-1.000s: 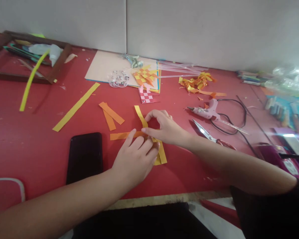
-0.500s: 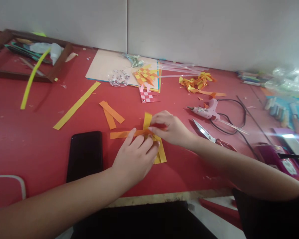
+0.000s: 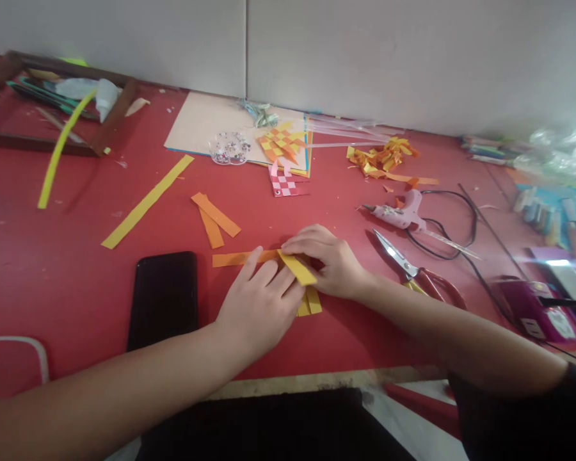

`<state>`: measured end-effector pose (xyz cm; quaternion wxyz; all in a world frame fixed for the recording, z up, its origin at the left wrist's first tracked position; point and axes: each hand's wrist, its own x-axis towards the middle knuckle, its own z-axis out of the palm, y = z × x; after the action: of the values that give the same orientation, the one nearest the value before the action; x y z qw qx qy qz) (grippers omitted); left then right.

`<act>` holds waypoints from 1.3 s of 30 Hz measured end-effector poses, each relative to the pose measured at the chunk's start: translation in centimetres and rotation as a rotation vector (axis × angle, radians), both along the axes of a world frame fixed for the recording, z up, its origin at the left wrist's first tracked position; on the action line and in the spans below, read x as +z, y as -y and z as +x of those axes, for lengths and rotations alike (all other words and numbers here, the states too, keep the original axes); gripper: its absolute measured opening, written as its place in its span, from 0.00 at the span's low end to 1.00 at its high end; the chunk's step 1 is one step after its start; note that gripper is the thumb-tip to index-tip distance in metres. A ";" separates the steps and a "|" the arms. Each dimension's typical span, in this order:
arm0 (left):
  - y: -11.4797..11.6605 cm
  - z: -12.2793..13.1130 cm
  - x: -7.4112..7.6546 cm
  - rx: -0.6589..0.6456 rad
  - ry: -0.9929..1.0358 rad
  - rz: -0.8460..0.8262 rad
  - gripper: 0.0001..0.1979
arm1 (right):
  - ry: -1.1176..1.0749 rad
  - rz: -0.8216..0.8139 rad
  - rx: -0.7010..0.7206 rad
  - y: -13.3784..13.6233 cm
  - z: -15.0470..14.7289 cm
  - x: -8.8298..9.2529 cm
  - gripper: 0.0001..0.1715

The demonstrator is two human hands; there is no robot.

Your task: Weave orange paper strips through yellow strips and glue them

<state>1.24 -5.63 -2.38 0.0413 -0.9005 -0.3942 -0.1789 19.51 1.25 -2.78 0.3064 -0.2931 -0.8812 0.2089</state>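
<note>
My left hand [image 3: 264,301] lies curled over the crossed paper strips, its index finger resting along an orange strip [image 3: 228,259] that sticks out to the left. My right hand [image 3: 331,262] is closed at the fold of a yellow paper strip [image 3: 297,269], whose free end points toward me over my left fingertips. Below the hands, more yellow strip ends [image 3: 310,304] show on the table; where the strips cross is hidden by my fingers. Two loose orange strips [image 3: 216,221] lie just beyond, and a long yellow strip [image 3: 148,202] is farther left.
A black phone [image 3: 163,298] lies beside my left forearm. Scissors [image 3: 403,262] and a pink glue gun [image 3: 400,211] with its cord are on the right. Toward the wall are a woven paper piece [image 3: 281,144], a red-and-white paper fish [image 3: 283,182] and a wooden frame [image 3: 110,125].
The yellow strip that stood up beyond the orange one is now folded over toward me, my right hand having shifted to its fold. My left hand has stayed in place.
</note>
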 end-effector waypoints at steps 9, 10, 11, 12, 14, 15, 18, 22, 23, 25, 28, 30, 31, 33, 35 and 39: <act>0.0 0.1 0.0 0.004 0.010 0.000 0.06 | 0.025 0.073 0.029 0.1 -0.2 0.1 0.13; 0.0 0.0 0.0 0.005 0.013 -0.002 0.06 | 0.034 0.062 0.032 0.1 -0.2 0.1 0.13; 0.0 0.0 0.0 0.005 0.018 -0.001 0.07 | 0.037 0.056 0.035 0.1 -0.2 0.1 0.13; 0.0 0.0 0.0 0.002 0.022 0.003 0.07 | 0.037 0.056 0.033 0.1 -0.2 0.1 0.14; 0.1 0.0 -0.1 -0.005 0.022 0.020 0.07 | 0.032 0.062 0.025 0.1 -0.1 0.0 0.15; 0.1 0.0 -0.2 -0.005 0.020 0.031 0.07 | 0.032 0.062 0.021 0.0 -0.1 -0.1 0.16; 0.3 0.1 -0.4 -0.003 0.015 0.070 0.09 | 0.043 0.048 0.008 0.0 0.1 -0.4 0.19; 0.6 0.1 -0.2 -0.020 -0.001 0.117 0.11 | 0.052 0.023 -0.007 -0.1 0.2 -0.4 0.18; 0.7 0.0 0.0 -0.026 0.002 0.136 0.12 | 0.052 0.021 -0.006 -0.1 0.2 -0.4 0.17; 0.8 -0.2 0.7 -0.051 0.042 0.172 0.14 | 0.045 0.026 0.001 -0.1 0.2 -0.3 0.17; 0.3 -0.8 2.0 -0.132 0.201 0.133 0.07 | 0.060 0.023 0.000 -0.1 0.3 -0.3 0.22; -0.4 -1.3 2.5 -0.147 0.354 0.015 0.04 | 0.079 0.010 -0.005 -0.1 0.3 -0.3 0.23; -0.9 -1.6 2.6 -0.100 0.435 -0.054 0.06 | 0.088 0.006 -0.003 -0.1 0.4 -0.3 0.23; -1.9 -2.0 2.5 0.013 0.575 -0.190 0.09 | 0.097 0.012 0.000 -0.1 0.4 -0.3 0.24; -2.7 -2.3 2.0 0.124 0.592 -0.279 0.10 | 0.107 0.017 0.003 -0.1 0.4 -0.3 0.25; -3.1 -2.2 1.0 0.128 0.413 -0.286 0.07 | 0.120 0.024 -0.015 0.0 0.3 -0.2 0.27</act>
<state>-0.97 -2.51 -1.34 -0.1566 -0.8149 -0.4717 -0.2983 19.83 1.25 -2.99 0.2580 -0.3078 -0.8983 0.1781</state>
